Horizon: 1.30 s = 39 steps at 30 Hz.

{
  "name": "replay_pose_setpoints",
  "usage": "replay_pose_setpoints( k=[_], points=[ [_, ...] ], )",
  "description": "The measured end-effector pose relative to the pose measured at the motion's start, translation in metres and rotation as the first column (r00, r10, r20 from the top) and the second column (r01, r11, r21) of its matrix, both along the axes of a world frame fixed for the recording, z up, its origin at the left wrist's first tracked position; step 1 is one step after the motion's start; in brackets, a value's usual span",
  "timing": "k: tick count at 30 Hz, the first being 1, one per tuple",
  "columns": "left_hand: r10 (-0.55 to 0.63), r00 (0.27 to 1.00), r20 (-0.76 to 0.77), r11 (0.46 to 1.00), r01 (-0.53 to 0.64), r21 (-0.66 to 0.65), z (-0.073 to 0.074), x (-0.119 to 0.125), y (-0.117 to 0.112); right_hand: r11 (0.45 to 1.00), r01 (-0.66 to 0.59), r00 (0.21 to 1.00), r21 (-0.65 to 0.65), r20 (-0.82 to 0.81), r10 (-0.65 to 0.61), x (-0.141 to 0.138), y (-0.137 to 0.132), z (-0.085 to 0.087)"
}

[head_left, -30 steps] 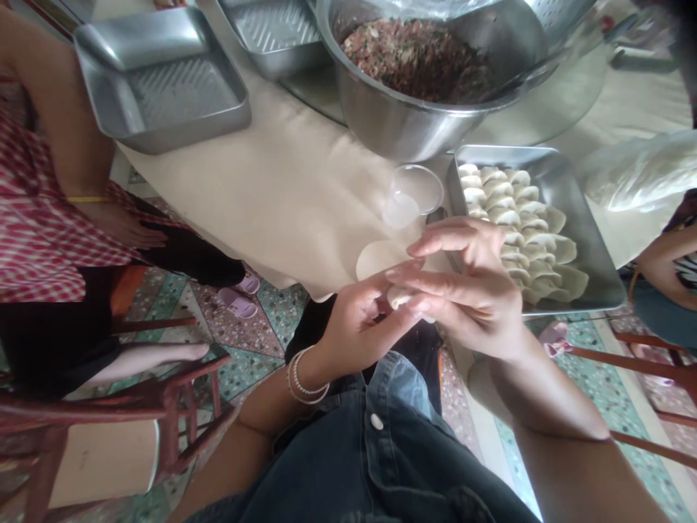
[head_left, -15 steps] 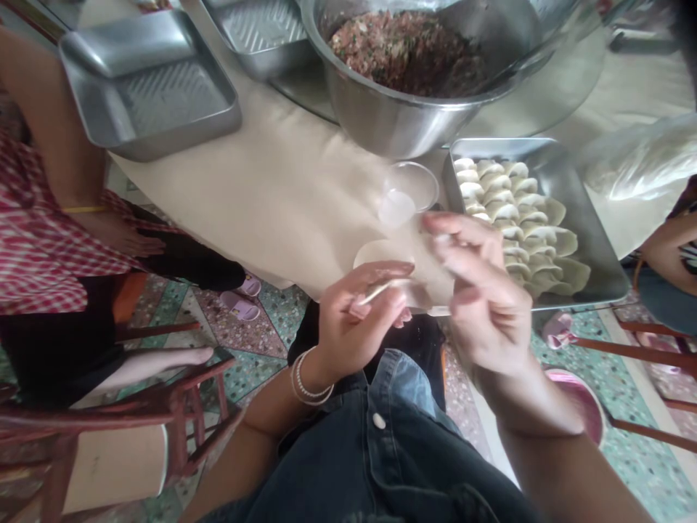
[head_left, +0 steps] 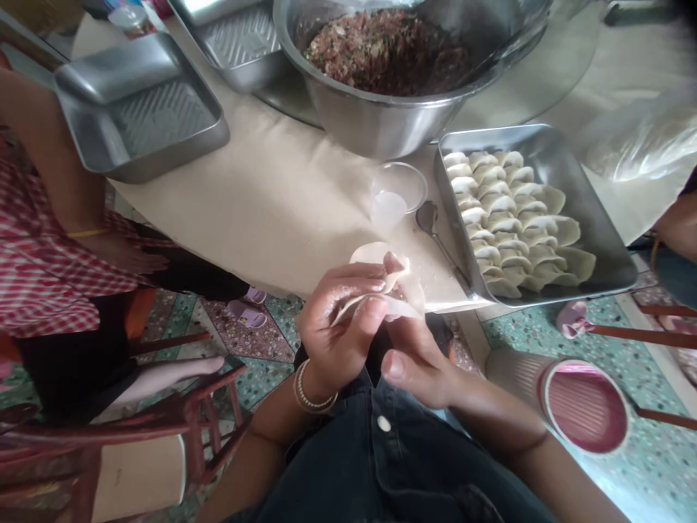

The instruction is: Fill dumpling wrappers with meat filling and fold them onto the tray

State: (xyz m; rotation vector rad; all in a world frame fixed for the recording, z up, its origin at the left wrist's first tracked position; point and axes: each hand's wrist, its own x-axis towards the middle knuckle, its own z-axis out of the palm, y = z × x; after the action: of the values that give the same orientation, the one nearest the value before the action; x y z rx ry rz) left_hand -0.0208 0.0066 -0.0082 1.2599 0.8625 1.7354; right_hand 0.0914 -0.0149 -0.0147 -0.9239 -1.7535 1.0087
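Note:
My left hand (head_left: 343,319) is closed on a thin round dumpling wrapper (head_left: 400,299), fingers curled over its edge. Just below it, my right hand (head_left: 417,359) supports the wrapper from underneath, its fingers mostly hidden beneath the dough and the thumb sticking out. Both hands hover at the near edge of the table, over my lap. More wrappers (head_left: 370,253) lie stacked on the table right behind them. A metal spoon (head_left: 430,221) rests beside a steel tray of folded dumplings (head_left: 610,247). A large steel bowl (head_left: 381,120) holds minced meat filling (head_left: 386,51).
A small clear cup of water (head_left: 395,192) stands by the spoon. Empty steel trays (head_left: 136,109) sit at the far left. A person in a red checked top (head_left: 38,247) sits at left on a red chair. A pink bin (head_left: 582,407) stands on the floor at right.
My right hand has dropped from above the wrapper to below it. The left hand has shifted its hold, with the wrapper now spread out. The view has tilted, revealing the spoon and the bin.

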Motion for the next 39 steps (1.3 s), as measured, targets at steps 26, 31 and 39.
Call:
replay_pose_setpoints(
  k=[26,31,39],
  points=[
    [-0.201,0.965,0.168,0.971,0.219,-0.095,-0.005,-0.007,0.008,1.000,-0.018,0.992,-0.008,0.122,0.019,-0.008,-0.013,0.000],
    [-0.051,0.997,-0.064,0.999,0.049,-0.022,-0.005,-0.006,0.006,0.997,-0.058,0.998,-0.054,-0.008,0.058,-0.012,-0.013,0.000],
    [-0.082,0.992,-0.099,0.996,0.078,-0.042,0.000,-0.004,0.000,0.984,0.179,0.964,0.016,-0.204,-0.172,-0.018,-0.006,-0.001]
  ],
)
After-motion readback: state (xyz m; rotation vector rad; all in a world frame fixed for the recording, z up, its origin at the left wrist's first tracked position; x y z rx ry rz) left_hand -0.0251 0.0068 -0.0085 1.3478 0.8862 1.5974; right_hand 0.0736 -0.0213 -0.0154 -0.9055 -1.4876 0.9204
